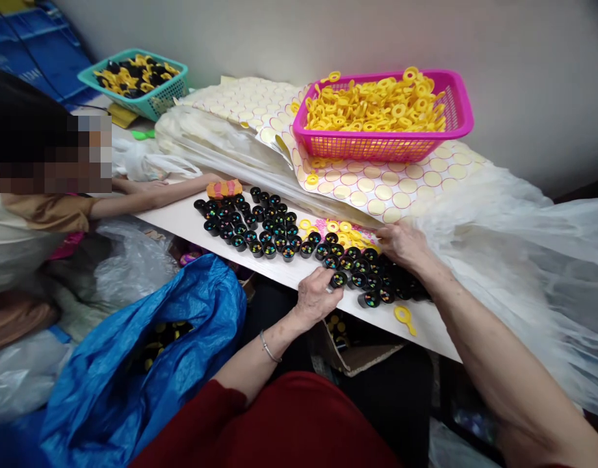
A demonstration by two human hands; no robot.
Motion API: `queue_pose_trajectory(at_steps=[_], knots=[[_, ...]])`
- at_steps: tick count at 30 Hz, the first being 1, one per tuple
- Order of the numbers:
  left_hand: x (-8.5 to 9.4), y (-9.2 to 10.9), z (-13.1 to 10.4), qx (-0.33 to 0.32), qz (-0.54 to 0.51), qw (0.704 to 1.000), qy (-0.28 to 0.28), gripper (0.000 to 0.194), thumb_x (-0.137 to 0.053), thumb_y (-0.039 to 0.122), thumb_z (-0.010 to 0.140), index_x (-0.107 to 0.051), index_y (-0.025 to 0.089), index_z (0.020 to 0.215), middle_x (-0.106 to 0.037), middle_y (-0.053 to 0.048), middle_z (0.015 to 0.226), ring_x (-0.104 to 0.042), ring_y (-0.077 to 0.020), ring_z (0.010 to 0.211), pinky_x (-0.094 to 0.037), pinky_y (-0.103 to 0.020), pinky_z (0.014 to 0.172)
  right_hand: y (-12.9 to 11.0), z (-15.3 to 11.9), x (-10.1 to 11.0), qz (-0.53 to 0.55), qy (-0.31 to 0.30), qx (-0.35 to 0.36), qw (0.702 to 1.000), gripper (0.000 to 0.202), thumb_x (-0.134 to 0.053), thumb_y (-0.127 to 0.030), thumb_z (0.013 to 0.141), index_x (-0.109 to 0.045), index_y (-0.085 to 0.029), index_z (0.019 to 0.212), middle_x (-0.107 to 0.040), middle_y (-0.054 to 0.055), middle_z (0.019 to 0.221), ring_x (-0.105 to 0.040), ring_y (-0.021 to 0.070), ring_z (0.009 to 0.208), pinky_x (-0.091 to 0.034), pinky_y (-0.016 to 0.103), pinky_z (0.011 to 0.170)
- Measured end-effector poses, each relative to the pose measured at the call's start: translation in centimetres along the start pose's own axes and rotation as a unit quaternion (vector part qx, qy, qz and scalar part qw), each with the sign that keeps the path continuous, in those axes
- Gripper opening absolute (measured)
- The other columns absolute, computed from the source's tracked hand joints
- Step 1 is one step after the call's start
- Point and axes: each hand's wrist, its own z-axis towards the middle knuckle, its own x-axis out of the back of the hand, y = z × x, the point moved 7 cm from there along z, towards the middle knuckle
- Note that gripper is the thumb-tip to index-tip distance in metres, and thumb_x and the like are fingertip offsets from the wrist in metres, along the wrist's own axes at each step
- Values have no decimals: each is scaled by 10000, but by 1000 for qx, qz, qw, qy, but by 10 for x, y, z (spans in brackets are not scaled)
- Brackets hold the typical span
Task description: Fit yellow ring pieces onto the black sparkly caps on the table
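My left hand (320, 296) is at the table's front edge, thumb and fingers closed round a small black cup (338, 279) with coloured bits inside. My right hand (407, 247) reaches over the black cups to a pile of yellow ring-shaped pieces with short handles (350, 237). Its fingers are pinched together at the pile's right side; what they hold is hidden. Many more black cups (270, 237) stand upright in rows to the left, with coloured bits in them. A single yellow ring piece (403, 317) lies near the front edge, below my right hand.
A pink basket (377, 146) full of yellow ring pieces stands on sheets of round stickers (357, 185). Further left is a teal basket (165, 101) of black and yellow parts. A co-worker's arm (157, 197) reaches toward an orange block (224, 189). A blue sack (196, 299) and cardboard box (360, 361) sit below.
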Motion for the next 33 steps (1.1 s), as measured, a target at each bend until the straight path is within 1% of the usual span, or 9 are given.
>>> queue_pose_trajectory(at_steps=[3,10,16,18,20,23,28,30,33], knots=[[0,1,0,-6,-2,1000,-4,97,-597,198,705,-633,185,795,-600,-8,727,-570,-119,697,-456,-214,635,-10,16,-7,-55,-66,-20,996,199,-522,-124,692,-701,-154,773,-684,162,803,-628,295,829,-411,335,641],[-4,-3,-1,5,12,1000,-12,65,-596,234,711,-619,189,752,-572,-9,707,-541,-125,688,-444,-226,615,-13,36,-19,-43,-77,-38,995,134,-592,-151,664,-704,-158,737,-693,189,785,-653,325,841,-463,383,687],[-4,-4,0,2,13,1000,-9,69,-595,220,702,-624,192,758,-576,-9,712,-543,-127,691,-443,-226,615,-17,32,-2,-27,-88,-30,995,174,-554,-156,694,-710,-159,770,-701,127,781,-647,259,856,-451,302,690],[-4,-4,0,0,6,1000,-9,95,-596,217,698,-631,190,781,-580,-10,726,-549,-128,702,-444,-226,621,-14,14,16,42,-37,-17,998,210,-504,-160,723,-706,-183,773,-699,89,797,-636,234,852,-453,292,720],[-3,-4,0,-7,-2,1000,-9,127,-598,220,695,-638,184,810,-585,-10,744,-557,-129,715,-443,-226,629,-5,-21,37,140,68,-7,988,242,-463,-198,764,-702,-201,803,-691,74,857,-624,220,867,-459,301,773],[-4,-4,1,-12,-9,1000,-15,140,-600,221,691,-644,179,817,-580,-7,740,-554,-128,708,-437,-227,630,15,-99,42,290,224,-33,930,227,-483,-306,790,-680,-211,848,-669,73,888,-618,220,858,-470,332,800],[-5,-6,2,0,-11,1000,-27,129,-619,223,676,-649,190,797,-573,2,734,-541,-118,692,-430,-217,626,55,-190,-40,370,285,-237,852,172,-539,-367,740,-616,-227,803,-649,41,789,-604,227,761,-484,376,728],[-5,-7,3,4,-11,1000,-29,143,-632,230,668,-653,192,804,-582,4,741,-544,-117,701,-428,-213,633,60,-197,-64,336,281,-257,861,164,-520,-370,738,-604,-229,752,-646,53,779,-595,240,777,-480,387,739],[-3,-8,4,15,-13,999,-30,145,-642,243,665,-659,191,799,-578,9,733,-534,-110,685,-426,-211,638,59,-192,-74,270,272,-230,895,180,-504,-369,750,-606,-239,681,-652,72,797,-576,257,827,-460,407,799]])
